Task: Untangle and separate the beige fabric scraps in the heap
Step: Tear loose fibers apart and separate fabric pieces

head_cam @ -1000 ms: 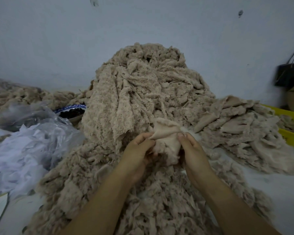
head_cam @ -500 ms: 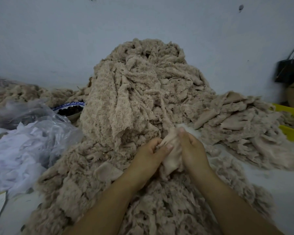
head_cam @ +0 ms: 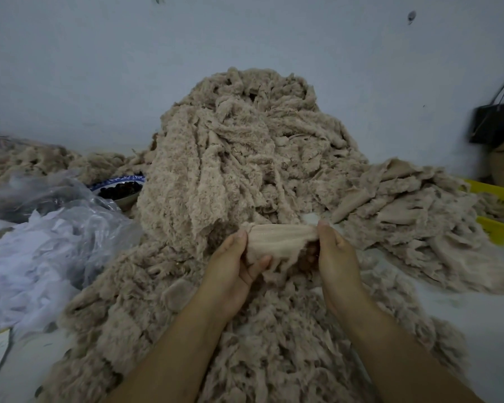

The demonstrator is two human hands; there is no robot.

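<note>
I see 2 hands holding 1 beige scrap stretched between them (taut): left hand pinches one end, right hand the other, just above the heap, near its front slope.

the heap is fuzzy beige all over, and the stretched scrap near its front is a paler, smoother beige. on the left a clear plastic bag shows white scraps, and the bowl beyond it has a blue-and-white patterned rim round dark contents. on the right the crate is yellow, the far bag black, the wall pale grey-blue.
</note>
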